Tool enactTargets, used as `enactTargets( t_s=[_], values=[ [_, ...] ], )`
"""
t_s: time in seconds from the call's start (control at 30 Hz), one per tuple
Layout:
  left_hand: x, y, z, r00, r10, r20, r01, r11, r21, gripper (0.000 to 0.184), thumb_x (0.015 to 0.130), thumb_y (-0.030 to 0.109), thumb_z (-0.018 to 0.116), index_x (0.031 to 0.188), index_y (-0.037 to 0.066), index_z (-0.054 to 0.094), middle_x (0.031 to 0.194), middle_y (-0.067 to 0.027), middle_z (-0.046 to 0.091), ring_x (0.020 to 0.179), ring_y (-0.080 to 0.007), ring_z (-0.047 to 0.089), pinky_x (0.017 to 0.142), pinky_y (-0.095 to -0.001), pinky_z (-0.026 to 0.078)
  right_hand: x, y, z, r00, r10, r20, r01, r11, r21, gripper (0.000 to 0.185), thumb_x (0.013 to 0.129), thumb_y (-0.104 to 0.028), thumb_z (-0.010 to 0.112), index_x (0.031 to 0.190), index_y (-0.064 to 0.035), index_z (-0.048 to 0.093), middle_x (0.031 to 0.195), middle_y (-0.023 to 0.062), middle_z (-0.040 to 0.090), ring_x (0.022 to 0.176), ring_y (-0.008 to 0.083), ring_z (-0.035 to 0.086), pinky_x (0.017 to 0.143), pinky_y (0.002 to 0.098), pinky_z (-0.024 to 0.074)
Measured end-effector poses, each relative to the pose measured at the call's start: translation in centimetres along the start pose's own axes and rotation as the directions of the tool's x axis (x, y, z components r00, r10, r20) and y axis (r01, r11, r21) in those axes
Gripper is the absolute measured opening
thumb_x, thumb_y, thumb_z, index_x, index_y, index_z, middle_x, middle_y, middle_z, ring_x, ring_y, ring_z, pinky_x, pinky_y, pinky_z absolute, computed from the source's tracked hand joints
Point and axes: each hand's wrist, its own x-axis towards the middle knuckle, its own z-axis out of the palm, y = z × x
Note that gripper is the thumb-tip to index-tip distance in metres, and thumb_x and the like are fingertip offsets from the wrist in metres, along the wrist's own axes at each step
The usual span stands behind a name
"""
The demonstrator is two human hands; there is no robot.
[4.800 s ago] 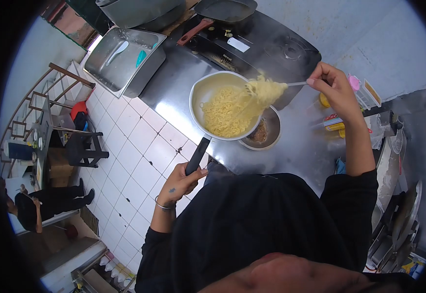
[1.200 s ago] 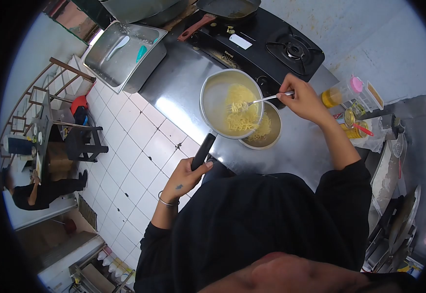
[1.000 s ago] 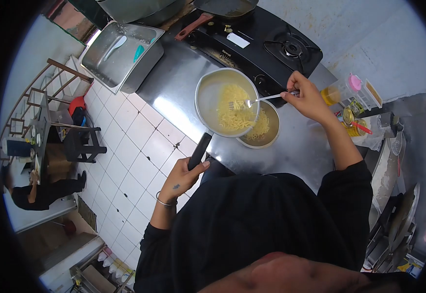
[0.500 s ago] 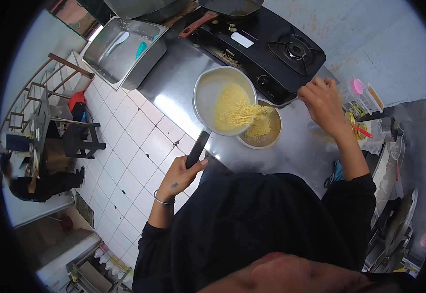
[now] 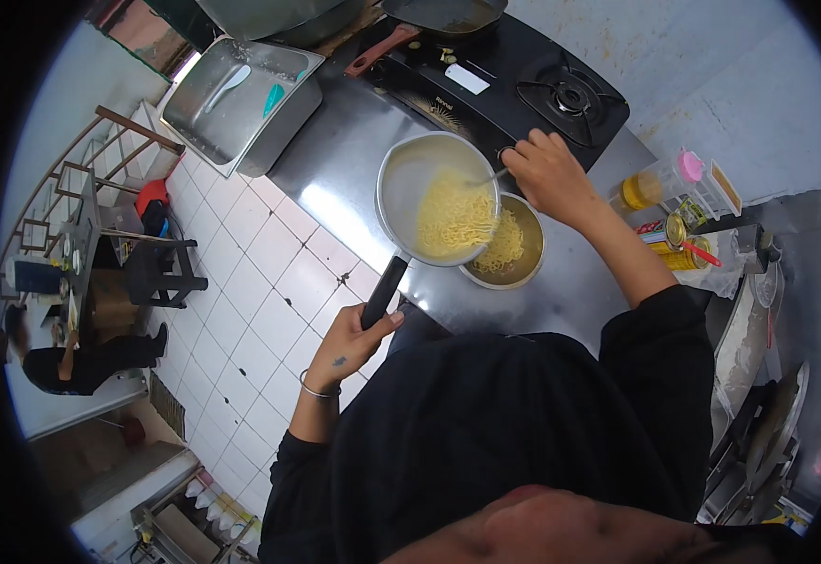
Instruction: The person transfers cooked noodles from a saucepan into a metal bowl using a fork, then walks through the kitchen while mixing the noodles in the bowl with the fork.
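My left hand (image 5: 347, 344) is closed round the black handle of a saucepan (image 5: 394, 193). The pan is tilted to the right, over the rim of a metal bowl (image 5: 531, 270) on the steel counter. Yellow noodles (image 5: 456, 218) in cloudy liquid fill the pan's lower side, and more noodles (image 5: 507, 242) lie in the bowl. Above the pan's right rim, my right hand (image 5: 547, 177) grips a thin metal utensil (image 5: 488, 177); its tip is among the noodles or hidden, so I cannot tell its kind.
A black gas stove (image 5: 500, 117) with a frying pan (image 5: 443, 17) stands behind. At left is a steel basin (image 5: 241, 89) holding a white spoon. Cans (image 5: 663, 233) and a pink-lidded oil jug (image 5: 653, 183) are at right. Another person (image 5: 81, 362) is far left beside a stool (image 5: 161, 273).
My right hand has moved left with the utensil, from beyond the bowl to the pan's rim. The noodle strands bridging pan and bowl have parted. My left hand is nearly still.
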Motion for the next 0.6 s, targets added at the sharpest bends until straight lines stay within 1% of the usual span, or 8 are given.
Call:
enactTargets(
  t_s=[0.1,0.17,0.27,0.37,0.47,0.57,0.6],
  values=[
    [0.2,-0.1,0.0,1.000,-0.028,-0.009,0.028,1.000,0.002,0.044,0.088,0.038,0.070,0.062,0.010,0.048,0.051,0.0079,0.038,0.045,-0.0023,0.033,0.042,-0.0233,0.025,-1.9,0.0,1.3,0.984,0.133,0.120,-0.160,0.953,0.258,0.013,0.077,-0.008,0.064,0.085,-0.0082,0.054,0.080,0.0058,0.057,0.083,0.0238,0.052,0.073,0.0358,0.0401],
    [0.4,-0.5,0.0,1.000,-0.021,-0.001,0.021,1.000,0.018,0.045,0.088,0.039,0.070,0.063,0.010,0.048,0.050,0.0077,0.038,0.045,-0.0023,0.033,0.042,-0.0233,0.025,-2.8,-0.4,1.9,0.954,0.204,0.218,-0.282,0.858,0.430,0.011,0.078,-0.008,0.064,0.084,-0.0064,0.054,0.080,0.0073,0.058,0.082,0.0259,0.051,0.073,0.0372,0.0409],
    [0.4,-0.6,0.0,1.000,-0.023,0.012,0.023,1.000,0.019,0.046,0.088,0.041,0.070,0.063,0.010,0.048,0.050,0.0073,0.039,0.045,-0.0024,0.034,0.042,-0.0232,0.025,-3.2,-1.5,1.3,0.908,0.279,0.313,-0.414,0.715,0.563,0.009,0.079,-0.008,0.062,0.082,-0.0048,0.054,0.076,0.0087,0.059,0.079,0.0275,0.051,0.071,0.0385,0.0420],
    [0.5,-0.4,0.1,1.000,-0.017,0.018,0.016,1.000,0.025,0.046,0.088,0.042,0.070,0.063,0.010,0.048,0.050,0.0070,0.039,0.045,-0.0026,0.034,0.042,-0.0233,0.026,-3.1,-2.1,0.3,0.927,0.283,0.245,-0.374,0.730,0.572,0.010,0.082,-0.007,0.064,0.081,-0.0029,0.055,0.074,0.0094,0.052,0.074,0.0228,0.050,0.061,0.0351,0.0430],
    [0.3,-0.1,0.2,1.000,-0.011,0.015,0.010,0.999,0.035,0.046,0.088,0.042,0.070,0.063,0.009,0.048,0.050,0.0070,0.039,0.044,-0.0029,0.034,0.042,-0.0234,0.026,-2.9,-2.6,-0.3,0.920,0.314,0.233,-0.389,0.679,0.623,0.010,0.082,-0.007,0.064,0.081,-0.0031,0.055,0.073,0.0091,0.050,0.073,0.0228,0.048,0.061,0.0336,0.0433],
    [0.4,0.1,0.3,1.000,-0.010,0.007,0.010,0.999,0.042,0.047,0.087,0.043,0.070,0.063,0.009,0.048,0.050,0.0070,0.039,0.044,-0.0030,0.035,0.042,-0.0232,0.026,-2.7,-2.8,-0.7,0.940,0.286,0.187,-0.339,0.711,0.616,0.010,0.081,-0.006,0.065,0.081,-0.0031,0.055,0.072,0.0087,0.048,0.073,0.0217,0.047,0.061,0.0333,0.0443],
    [0.4,0.1,0.4,1.000,-0.011,0.004,0.011,0.999,0.044,0.047,0.087,0.043,0.070,0.063,0.009,0.048,0.050,0.0070,0.039,0.045,-0.0030,0.035,0.042,-0.0231,0.026,-2.6,-2.8,-1.0,0.939,0.287,0.192,-0.343,0.713,0.611,0.010,0.081,-0.005,0.065,0.082,-0.0028,0.055,0.072,0.0093,0.051,0.072,0.0219,0.048,0.061,0.0339,0.0451]
  ],
)
